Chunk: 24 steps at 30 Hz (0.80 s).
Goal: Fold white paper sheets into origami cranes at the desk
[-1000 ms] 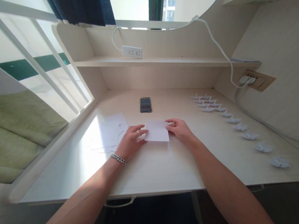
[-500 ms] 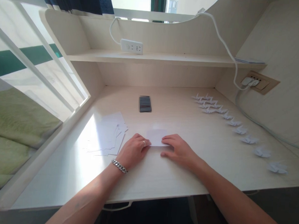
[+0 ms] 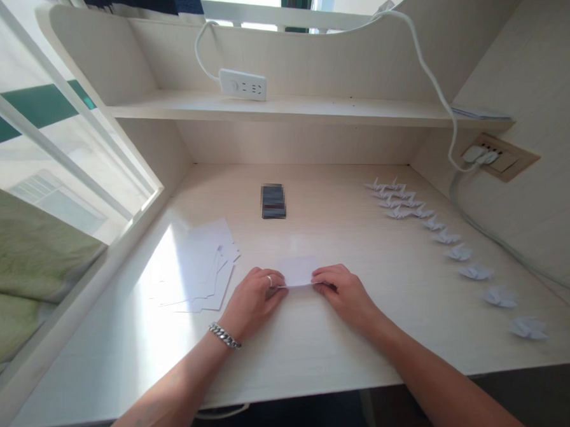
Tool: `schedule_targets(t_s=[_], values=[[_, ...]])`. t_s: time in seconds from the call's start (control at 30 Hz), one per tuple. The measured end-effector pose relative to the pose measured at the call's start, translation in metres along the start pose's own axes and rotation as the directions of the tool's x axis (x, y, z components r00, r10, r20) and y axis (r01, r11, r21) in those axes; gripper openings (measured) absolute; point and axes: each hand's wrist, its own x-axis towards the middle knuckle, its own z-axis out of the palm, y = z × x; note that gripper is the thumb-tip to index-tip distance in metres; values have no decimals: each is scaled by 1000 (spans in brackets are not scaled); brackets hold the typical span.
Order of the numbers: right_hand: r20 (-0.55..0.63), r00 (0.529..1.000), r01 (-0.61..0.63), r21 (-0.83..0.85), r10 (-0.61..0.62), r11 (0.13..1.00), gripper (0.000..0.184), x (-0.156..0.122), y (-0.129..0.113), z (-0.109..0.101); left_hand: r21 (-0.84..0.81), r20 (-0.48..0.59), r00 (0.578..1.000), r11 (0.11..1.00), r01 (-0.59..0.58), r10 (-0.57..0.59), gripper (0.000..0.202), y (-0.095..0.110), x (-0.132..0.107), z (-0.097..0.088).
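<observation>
A small white sheet of paper, which looks folded, lies on the desk between my two hands. My left hand, with a ring and a chain bracelet, pinches the paper's near left corner between thumb and fingers. At the near right corner, my right hand grips the edge with the thumb below and the fingers on top. Left of my left hand is a loose pile of white paper sheets, partly in bright sunlight.
Several folded white paper cranes stand in a line along the desk's right side. A dark blurred object lies towards the back. On the shelf rests a white power strip; its cable runs to the wall socket.
My right thumb has closed against the paper's edge, where it was apart from the fingers before. The view has shifted slightly, and the paper sits a little lower in it.
</observation>
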Motion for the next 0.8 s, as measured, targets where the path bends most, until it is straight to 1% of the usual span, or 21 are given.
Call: schedule_targets(t_s=[0.1, 0.2, 0.3, 0.4, 0.47, 0.57, 0.7, 0.8], values=[[34, 995, -94, 14, 93, 995, 15, 6, -5, -6, -10, -9, 991, 991, 133, -133, 18, 5, 5, -3], [73, 972, -223, -2, 223, 975, 15, 15, -11, -12, 15, 39, 961, 961, 275, -275, 25, 13, 13, -8], [86, 956, -279, -18, 280, 960, 17, 24, -16, -13, -31, 31, 934, 934, 356, -355, 26, 18, 21, -9], [59, 940, -333, -52, 335, 942, 16, 31, -16, -11, -42, -9, 903, 903, 428, -429, 24, 17, 25, -3], [41, 925, -375, -69, 379, 924, 13, 34, -15, -9, -53, -20, 882, 882, 468, -470, 24, 15, 26, 2], [28, 902, -427, -81, 431, 901, 12, 37, -13, -8, -70, -40, 867, 867, 494, -497, 24, 15, 26, 6], [37, 884, -463, -74, 467, 883, 15, 41, -14, -9, -70, -61, 849, 851, 520, -524, 27, 19, 26, 7], [38, 873, -483, -80, 487, 872, 17, 43, -16, -11, -73, -60, 827, 828, 555, -559, 29, 23, 27, 7]])
